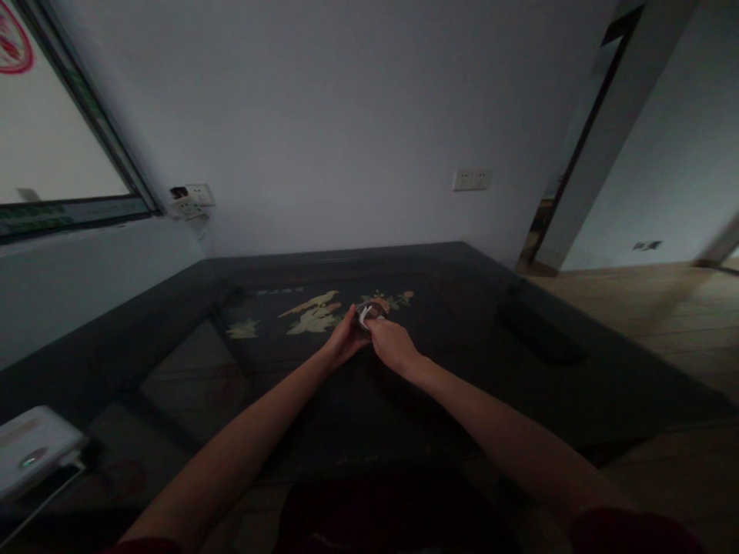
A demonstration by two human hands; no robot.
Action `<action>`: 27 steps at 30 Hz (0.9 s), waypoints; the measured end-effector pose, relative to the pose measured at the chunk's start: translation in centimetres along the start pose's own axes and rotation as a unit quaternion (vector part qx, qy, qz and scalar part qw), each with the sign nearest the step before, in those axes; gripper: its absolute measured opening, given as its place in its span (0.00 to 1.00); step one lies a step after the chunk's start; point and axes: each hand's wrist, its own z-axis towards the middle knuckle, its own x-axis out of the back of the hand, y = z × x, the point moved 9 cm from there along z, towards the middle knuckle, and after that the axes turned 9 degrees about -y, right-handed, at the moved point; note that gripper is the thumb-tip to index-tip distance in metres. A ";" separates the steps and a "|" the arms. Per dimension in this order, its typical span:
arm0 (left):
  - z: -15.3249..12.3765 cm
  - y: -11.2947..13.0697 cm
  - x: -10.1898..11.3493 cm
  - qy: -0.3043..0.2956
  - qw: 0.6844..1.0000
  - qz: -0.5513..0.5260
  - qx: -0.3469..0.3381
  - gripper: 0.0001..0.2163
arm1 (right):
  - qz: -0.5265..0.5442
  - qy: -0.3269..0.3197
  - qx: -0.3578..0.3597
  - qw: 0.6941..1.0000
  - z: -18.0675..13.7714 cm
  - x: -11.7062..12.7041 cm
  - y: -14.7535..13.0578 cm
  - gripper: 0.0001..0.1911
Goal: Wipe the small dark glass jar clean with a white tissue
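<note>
Both my arms reach forward over a dark glass-topped table (462, 338). My left hand (343, 338) and my right hand (392, 342) meet at the middle of it. Their fingers are closed together on a small object (366, 313) with white and dark parts; I cannot make out what it is in the dim light. The hands hover just above a painted panel of pale birds and flowers (315, 314) that shows under the glass.
A flat dark object (540, 332) lies on the table's right side. A white box with a cable (31, 450) sits at the near left corner. Wall sockets (193, 200) are behind, a window is at left, and a wooden floor (652, 300) and doorway lie at right.
</note>
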 end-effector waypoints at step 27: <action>-0.4 0.9 -0.7 -0.031 0.998 -0.057 -0.009 0.17 | -0.067 0.048 0.077 0.994 0.1 0.1 -0.9 0.15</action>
